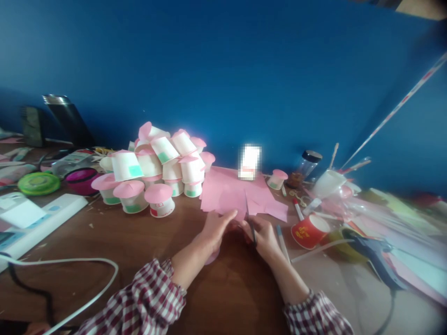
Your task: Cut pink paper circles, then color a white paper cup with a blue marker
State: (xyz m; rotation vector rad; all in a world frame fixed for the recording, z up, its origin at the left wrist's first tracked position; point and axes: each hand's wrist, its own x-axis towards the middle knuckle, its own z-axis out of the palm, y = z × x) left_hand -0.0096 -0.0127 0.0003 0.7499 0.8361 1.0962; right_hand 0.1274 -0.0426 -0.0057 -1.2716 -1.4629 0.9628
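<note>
My right hand (264, 239) is closed round a pair of scissors (253, 231), its blades pointing away from me over the pink paper. Close beside it, my left hand (213, 230) pinches a piece of pink paper (240, 213), whose outline merges with the sheets behind. Those pink paper sheets (221, 188) lie overlapping on the table just beyond both hands. Below my left wrist, the edge of a pinkish round piece (212, 257) shows; most of it is hidden.
Several upturned paper cups with pink paper tops (131, 195) are piled at left. Rightward are a red paper cup (310, 231), a glue gun (379, 260), a lidded jar (305, 167) and plastic bags. A power strip (63, 218) and white cable (94, 261) lie at left.
</note>
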